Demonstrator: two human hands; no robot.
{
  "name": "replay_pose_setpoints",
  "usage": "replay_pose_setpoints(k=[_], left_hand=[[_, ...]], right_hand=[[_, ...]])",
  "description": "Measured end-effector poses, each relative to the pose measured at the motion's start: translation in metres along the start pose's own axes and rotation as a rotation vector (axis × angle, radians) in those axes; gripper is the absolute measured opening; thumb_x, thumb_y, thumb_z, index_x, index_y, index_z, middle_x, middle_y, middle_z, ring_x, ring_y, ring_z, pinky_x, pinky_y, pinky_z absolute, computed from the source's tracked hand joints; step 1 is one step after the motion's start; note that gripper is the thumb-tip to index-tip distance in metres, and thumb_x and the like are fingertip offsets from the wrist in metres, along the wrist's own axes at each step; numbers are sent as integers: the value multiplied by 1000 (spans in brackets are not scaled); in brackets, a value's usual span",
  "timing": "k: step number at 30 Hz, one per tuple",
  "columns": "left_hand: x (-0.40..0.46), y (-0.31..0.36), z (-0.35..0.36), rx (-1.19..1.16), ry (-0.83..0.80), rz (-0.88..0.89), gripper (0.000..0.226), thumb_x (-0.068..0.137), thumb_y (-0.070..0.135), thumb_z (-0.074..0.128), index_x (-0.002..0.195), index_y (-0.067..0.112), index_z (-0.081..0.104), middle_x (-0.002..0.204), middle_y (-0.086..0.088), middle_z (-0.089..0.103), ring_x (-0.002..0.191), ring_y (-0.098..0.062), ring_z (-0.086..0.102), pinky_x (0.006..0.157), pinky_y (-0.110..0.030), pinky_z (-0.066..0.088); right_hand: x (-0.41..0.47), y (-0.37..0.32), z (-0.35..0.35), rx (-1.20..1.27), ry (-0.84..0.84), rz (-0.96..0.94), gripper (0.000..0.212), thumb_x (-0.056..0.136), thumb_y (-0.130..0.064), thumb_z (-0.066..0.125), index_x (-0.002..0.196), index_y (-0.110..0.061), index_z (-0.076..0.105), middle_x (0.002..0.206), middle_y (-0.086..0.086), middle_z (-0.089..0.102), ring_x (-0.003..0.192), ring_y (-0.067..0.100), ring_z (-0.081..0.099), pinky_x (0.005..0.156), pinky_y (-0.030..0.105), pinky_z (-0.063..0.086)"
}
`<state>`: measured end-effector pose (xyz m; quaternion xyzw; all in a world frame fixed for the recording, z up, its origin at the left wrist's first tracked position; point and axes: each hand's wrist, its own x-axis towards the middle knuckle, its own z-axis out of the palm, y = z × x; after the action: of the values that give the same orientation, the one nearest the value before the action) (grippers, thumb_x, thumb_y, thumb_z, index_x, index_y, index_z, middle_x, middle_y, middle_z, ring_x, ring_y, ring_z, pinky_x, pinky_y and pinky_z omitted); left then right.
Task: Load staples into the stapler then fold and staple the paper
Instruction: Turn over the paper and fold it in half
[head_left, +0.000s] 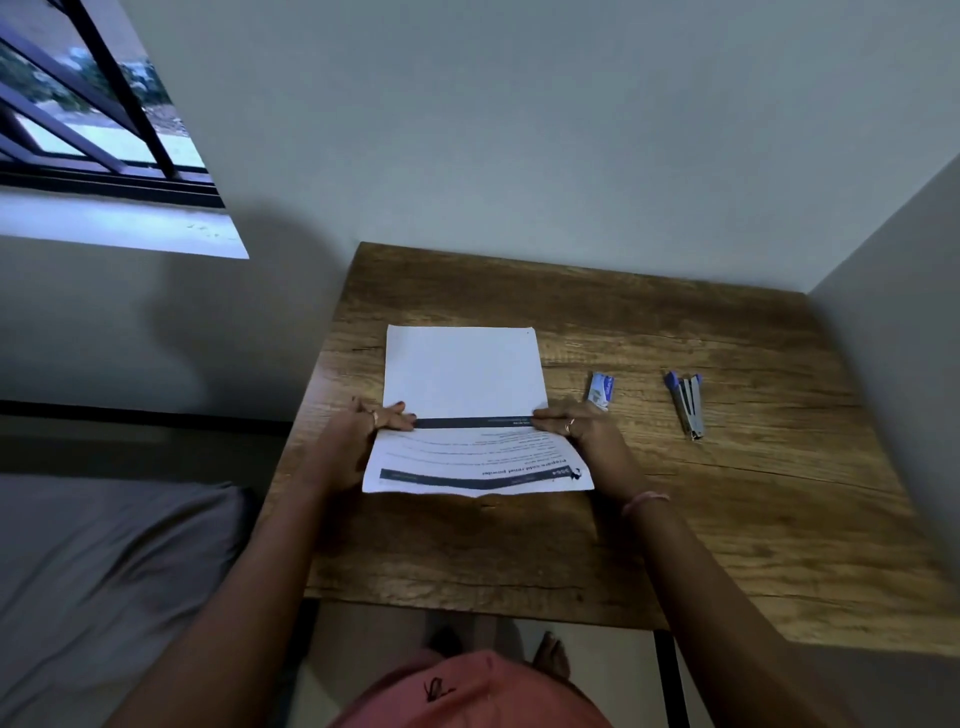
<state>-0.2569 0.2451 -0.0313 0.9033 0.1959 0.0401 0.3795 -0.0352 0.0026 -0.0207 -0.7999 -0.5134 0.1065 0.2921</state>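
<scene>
Your left hand (382, 418) and right hand (566, 422) each pinch a side edge of the paper (467, 410), thumbs on top, the other fingers tucked beneath and hidden by the sheet. You hold the near part of the paper lifted and curled over toward the far part, which lies flat on the table (727, 519); the printed side faces up on the raised flap, its text upside down and too small to read. A dark band shows across the sheet between your two hands. To the right of the paper, close to your right hand, sits the small staple box (601, 390), its label illegible. Farther right of the paper lies the stapler (688, 405), grey with blue ends; whether it is loaded cannot be made out.
</scene>
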Motion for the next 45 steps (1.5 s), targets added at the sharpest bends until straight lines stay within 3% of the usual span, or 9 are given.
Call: replay_pose_setpoints(k=[2, 4, 9, 17, 21, 28, 32, 39, 45], left_hand=[[-2, 8, 1, -38, 99, -97, 21, 79, 27, 74, 87, 40, 61, 100, 15, 62, 95, -2, 60, 83, -28, 46], [2, 13, 2, -84, 149, -199, 17, 81, 54, 61, 77, 37, 59, 84, 18, 62, 77, -2, 61, 63, -20, 44], [18, 21, -2, -111, 213, -355, 42, 84, 50, 62, 101, 13, 66, 90, 3, 67, 79, -11, 61, 63, -25, 46], [40, 30, -4, -33, 255, -421, 32, 84, 43, 66, 92, 12, 64, 91, -3, 67, 68, -9, 54, 56, -24, 41], [45, 31, -4, 40, 241, -489, 33, 82, 44, 67, 82, 14, 55, 89, -6, 64, 65, -9, 49, 60, -27, 40], [52, 32, -4, 72, 207, -546, 48, 83, 45, 66, 108, 4, 61, 111, -13, 65, 93, -26, 60, 74, -31, 44], [57, 33, -6, 100, 182, -569, 47, 83, 45, 67, 103, 2, 62, 105, -14, 66, 83, -20, 54, 71, -31, 42], [56, 34, -6, 145, 177, -560, 47, 82, 47, 67, 102, 4, 62, 101, -12, 66, 89, -24, 58, 69, -32, 41], [52, 33, -2, 175, 178, -536, 39, 82, 48, 66, 85, 10, 58, 79, -5, 59, 73, -18, 54, 60, -29, 36]], right_hand=[[0, -2, 1, 46, 9, 0, 25, 83, -1, 68, 107, -5, 72, 113, 9, 68, 106, 19, 61, 97, 24, 44], [1, -5, -1, 135, 35, 85, 16, 86, -11, 67, 101, -9, 74, 102, 2, 70, 94, 10, 62, 85, 15, 46], [19, -10, 1, 287, 88, 491, 28, 86, -33, 67, 64, -16, 61, 58, -8, 58, 55, 0, 52, 50, 10, 36], [46, -22, 10, 128, 108, 726, 26, 87, -27, 64, 100, -6, 72, 93, 9, 71, 89, 22, 64, 79, 32, 50], [46, -25, 13, 129, 138, 755, 20, 86, -23, 64, 93, -7, 73, 90, 11, 72, 79, 19, 61, 68, 27, 44], [44, -28, 14, 171, 175, 779, 19, 84, -21, 64, 92, -7, 74, 87, 10, 72, 82, 23, 65, 68, 28, 46], [45, -28, 16, 207, 209, 796, 22, 84, -18, 63, 101, -8, 72, 94, 10, 73, 88, 24, 65, 79, 35, 53], [42, -31, 20, 185, 289, 787, 21, 86, -19, 61, 97, -5, 72, 91, 12, 72, 85, 24, 66, 73, 30, 50], [42, -30, 23, 108, 309, 779, 24, 90, -20, 56, 103, -6, 69, 95, 14, 72, 90, 29, 65, 72, 28, 44]])
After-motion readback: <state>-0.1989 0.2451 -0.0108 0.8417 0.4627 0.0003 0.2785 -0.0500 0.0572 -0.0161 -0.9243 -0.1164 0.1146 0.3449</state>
